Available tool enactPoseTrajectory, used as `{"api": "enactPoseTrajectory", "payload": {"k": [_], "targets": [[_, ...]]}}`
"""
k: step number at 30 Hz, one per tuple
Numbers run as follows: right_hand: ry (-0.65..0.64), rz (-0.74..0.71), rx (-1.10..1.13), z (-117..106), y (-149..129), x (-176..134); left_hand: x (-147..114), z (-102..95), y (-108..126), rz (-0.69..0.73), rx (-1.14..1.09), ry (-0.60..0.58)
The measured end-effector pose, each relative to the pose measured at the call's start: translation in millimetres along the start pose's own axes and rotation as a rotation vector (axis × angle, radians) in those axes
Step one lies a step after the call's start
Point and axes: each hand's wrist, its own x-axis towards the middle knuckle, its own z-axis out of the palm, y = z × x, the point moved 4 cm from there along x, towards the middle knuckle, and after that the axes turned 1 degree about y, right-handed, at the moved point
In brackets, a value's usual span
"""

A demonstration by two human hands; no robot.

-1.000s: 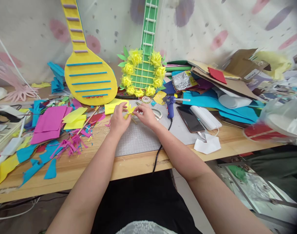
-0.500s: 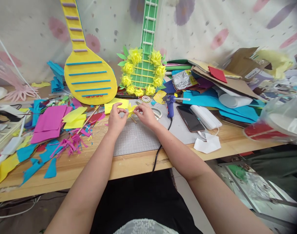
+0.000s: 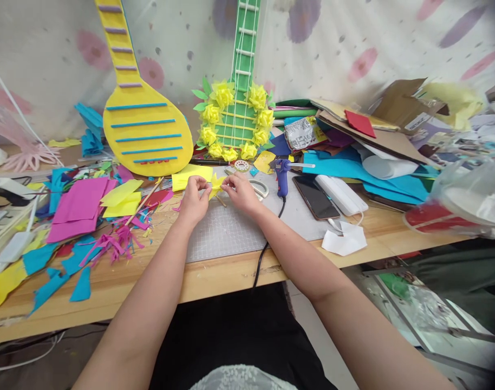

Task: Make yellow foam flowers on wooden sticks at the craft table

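A small yellow paper flower (image 3: 216,186) with pointed petals is held up between my two hands, above the grey cutting mat (image 3: 223,238). My left hand (image 3: 196,199) pinches its left side between thumb and fingers. On the other side, the fingertips of my right hand (image 3: 240,192) are closed on a petal. Yellow crepe paper (image 3: 190,177) lies just behind my left hand. Scissors (image 3: 260,189) with pale handles rest partly hidden behind my right hand. A short thin stick (image 3: 221,201) shows below the flower.
A purple glue gun (image 3: 282,181), a phone (image 3: 316,197) and a white power strip (image 3: 340,195) lie to the right. Behind stand a yellow paper instrument (image 3: 148,127) and a green one (image 3: 236,122) ringed with yellow flowers. Paper scraps (image 3: 79,208) cover the left side.
The whole view has shifted slightly. Both hands keep their pinch on the yellow flower, with only small finger movements.
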Motion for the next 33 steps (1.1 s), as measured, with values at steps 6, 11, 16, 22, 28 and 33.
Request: {"api": "enactPoseTrajectory", "payload": {"k": [6,11,16,22,28,33], "targets": [[0.018,-0.003,0.033,-1,2,1,1,-1.2,1,-0.035,-0.041,0.016],[0.019,-0.009,0.046,-2,2,1,0,-1.3,1,-0.056,-0.072,0.037],[0.007,-0.015,0.051,-1,2,1,1,-0.9,-4,-0.107,-0.143,0.063],[0.001,-0.012,0.1,-2,0,0,2,2.2,-7,-0.222,-0.238,0.062],[0.035,0.047,0.138,-2,1,0,0,-4.2,-2,-0.16,-0.166,0.195],[0.114,0.098,0.143,-2,6,2,-7,-0.4,10,0.036,0.115,0.069]]}}
